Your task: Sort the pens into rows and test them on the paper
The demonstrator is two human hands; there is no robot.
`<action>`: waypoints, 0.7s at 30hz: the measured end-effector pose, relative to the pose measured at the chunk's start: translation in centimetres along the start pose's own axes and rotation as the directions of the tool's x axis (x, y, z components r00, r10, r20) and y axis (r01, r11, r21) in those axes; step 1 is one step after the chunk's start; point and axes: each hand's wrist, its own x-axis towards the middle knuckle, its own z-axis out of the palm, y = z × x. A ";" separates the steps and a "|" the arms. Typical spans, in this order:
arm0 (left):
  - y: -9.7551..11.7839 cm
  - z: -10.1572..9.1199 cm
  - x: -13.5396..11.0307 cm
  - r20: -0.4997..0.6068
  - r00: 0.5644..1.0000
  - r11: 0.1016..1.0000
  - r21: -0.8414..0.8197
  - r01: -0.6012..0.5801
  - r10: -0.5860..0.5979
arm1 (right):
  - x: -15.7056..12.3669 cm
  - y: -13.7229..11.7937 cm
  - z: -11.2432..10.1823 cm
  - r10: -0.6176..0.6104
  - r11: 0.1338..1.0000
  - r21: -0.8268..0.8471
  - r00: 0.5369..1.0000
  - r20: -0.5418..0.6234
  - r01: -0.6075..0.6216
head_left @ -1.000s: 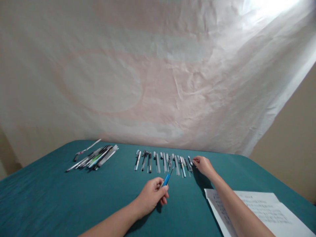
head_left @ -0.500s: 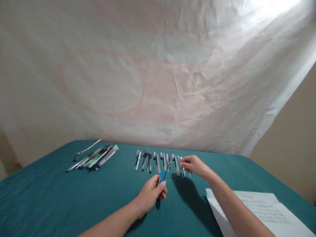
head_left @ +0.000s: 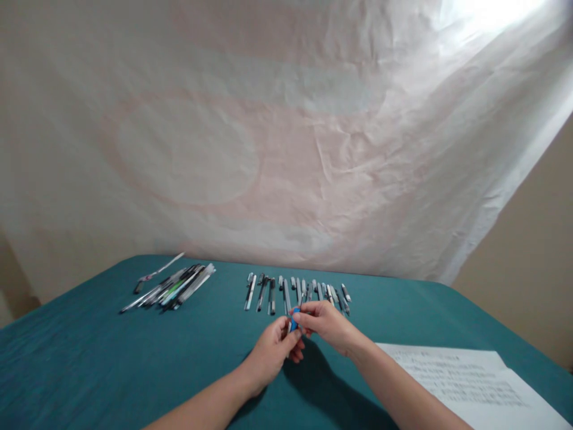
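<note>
My left hand (head_left: 273, 352) pinches a blue pen (head_left: 293, 322) above the teal tablecloth (head_left: 89, 364), its thin tip pointing away from me. My right hand (head_left: 326, 322) has closed its fingers on the upper part of the same pen, so both hands meet on it. Just beyond the hands, a row of several pens (head_left: 295, 292) lies side by side on the cloth. A bundle of several more pens (head_left: 172, 286) lies at the far left.
A printed sheet of paper (head_left: 470, 382) lies at the near right of the table. A creased white cloth backdrop (head_left: 286, 137) hangs behind the table. A beige wall (head_left: 532, 257) shows at the right.
My right hand left the right end of the pen row and came back left to meet my left hand on the blue pen. My left hand stayed nearly in place.
</note>
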 end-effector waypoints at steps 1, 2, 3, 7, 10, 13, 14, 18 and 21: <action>0.0 0.0 0.0 -0.006 1.000 1.000 -0.004 -0.003 0.003 | 0.0 0.0 0.1 -0.015 1.000 -0.012 1.000 -0.012 0.015; 0.1 0.0 0.1 -0.009 1.000 1.000 -0.007 -0.003 0.003 | 0.0 0.1 0.3 -0.032 0.999 -0.027 0.999 -0.022 0.032; 0.1 0.0 0.1 -0.011 1.000 1.000 -0.009 0.000 0.000 | 0.1 0.1 0.4 -0.048 0.998 -0.044 0.998 -0.028 0.047; 0.3 0.0 0.1 -0.003 1.000 1.000 -0.012 0.015 -0.016 | 0.1 0.2 0.5 -0.092 0.992 -0.089 0.995 -0.035 0.088; 0.3 0.0 0.1 0.000 1.000 1.000 -0.009 0.016 -0.016 | 0.2 0.2 0.4 -0.110 0.989 -0.099 0.993 -0.030 0.107; 0.1 0.0 0.1 -0.004 1.000 1.000 -0.012 0.026 -0.026 | 0.1 -0.1 0.3 -0.098 0.992 -0.077 0.995 -0.017 0.096; 0.1 0.0 0.0 -0.003 0.999 0.999 -0.017 0.033 -0.033 | 0.1 -0.2 0.3 -0.088 0.994 -0.064 0.996 -0.001 0.088; 0.2 -0.1 -0.1 0.046 0.997 0.994 -0.079 0.071 -0.067 | -0.4 -0.9 -0.1 -0.056 0.998 0.006 0.995 0.083 0.055; 0.4 0.0 -0.3 0.088 0.993 0.986 -0.146 0.086 -0.073 | -0.6 -1.2 -0.2 -0.054 0.998 0.027 0.993 0.104 0.051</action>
